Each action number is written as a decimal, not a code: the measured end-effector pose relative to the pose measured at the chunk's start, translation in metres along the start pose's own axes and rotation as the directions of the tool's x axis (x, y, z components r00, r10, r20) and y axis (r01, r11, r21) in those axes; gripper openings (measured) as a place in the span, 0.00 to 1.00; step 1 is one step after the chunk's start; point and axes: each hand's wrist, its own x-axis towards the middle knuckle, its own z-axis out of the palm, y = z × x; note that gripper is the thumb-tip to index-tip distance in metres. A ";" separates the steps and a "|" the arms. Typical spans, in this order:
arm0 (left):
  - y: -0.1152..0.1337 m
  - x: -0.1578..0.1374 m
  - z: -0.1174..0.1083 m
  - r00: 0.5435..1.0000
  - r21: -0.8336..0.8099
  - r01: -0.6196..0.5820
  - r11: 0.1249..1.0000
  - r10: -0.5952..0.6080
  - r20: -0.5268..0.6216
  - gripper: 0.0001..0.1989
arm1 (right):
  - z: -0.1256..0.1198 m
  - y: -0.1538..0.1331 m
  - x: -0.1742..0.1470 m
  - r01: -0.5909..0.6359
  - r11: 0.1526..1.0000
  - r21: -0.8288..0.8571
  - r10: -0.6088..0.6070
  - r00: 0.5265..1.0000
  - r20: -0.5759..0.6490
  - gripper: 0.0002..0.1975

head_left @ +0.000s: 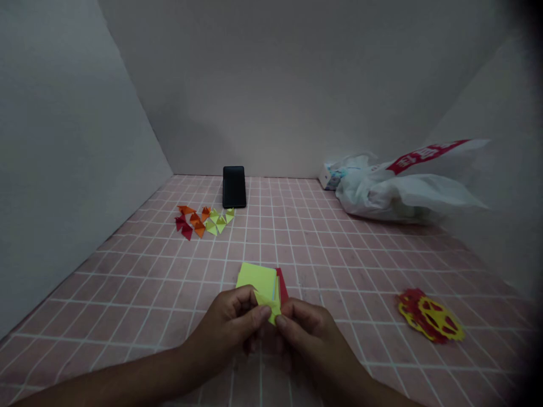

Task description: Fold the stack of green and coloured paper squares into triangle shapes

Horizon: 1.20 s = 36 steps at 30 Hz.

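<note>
Between both hands is a small folded piece of yellow paper (268, 306), held just in front of a stack of paper. My left hand (237, 316) pinches it from the left with thumb and fingers. On its right edge, my right hand (306, 328) pinches it the same way. The paper stack lies on the pink tiled surface, with a yellow sheet (257, 276) on top and a red sheet (282, 282) showing at its right side. The hands hide the stack's near edge.
Several folded paper pieces (198, 226) in red, orange and yellow lie at the left. Behind them is a black phone-like slab (234, 187). A white plastic bag (382, 192) and a small box (328, 176) are at back right. Red and yellow cut-out shapes (431, 316) lie at right.
</note>
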 end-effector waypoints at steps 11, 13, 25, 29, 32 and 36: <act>0.002 0.004 -0.002 0.998 -0.084 0.055 0.995 -0.051 0.048 0.14 | 0.005 -0.003 0.000 -0.072 0.987 0.143 0.063 0.996 0.060 0.19; 0.003 0.005 -0.002 0.998 -0.083 0.068 0.994 -0.066 0.023 0.15 | 0.004 -0.003 0.000 -0.088 0.987 0.138 0.077 0.994 0.081 0.19; -0.001 0.005 -0.004 0.998 -0.058 0.044 0.997 -0.046 -0.044 0.17 | 0.003 -0.007 0.001 -0.150 0.983 0.104 0.135 0.981 0.138 0.20; 0.001 0.007 -0.008 0.999 -0.090 0.012 0.996 -0.015 -0.041 0.14 | 0.003 -0.001 0.002 -0.124 0.984 0.126 0.111 0.988 0.107 0.19; 0.003 0.008 -0.009 0.998 -0.081 -0.011 0.997 0.006 -0.056 0.11 | 0.002 0.000 0.002 -0.083 0.991 0.103 0.072 0.992 0.106 0.17; 0.004 0.007 -0.007 0.999 -0.073 0.032 0.997 -0.034 -0.018 0.12 | 0.000 -0.006 0.002 0.000 0.995 0.102 0.000 1.000 0.004 0.13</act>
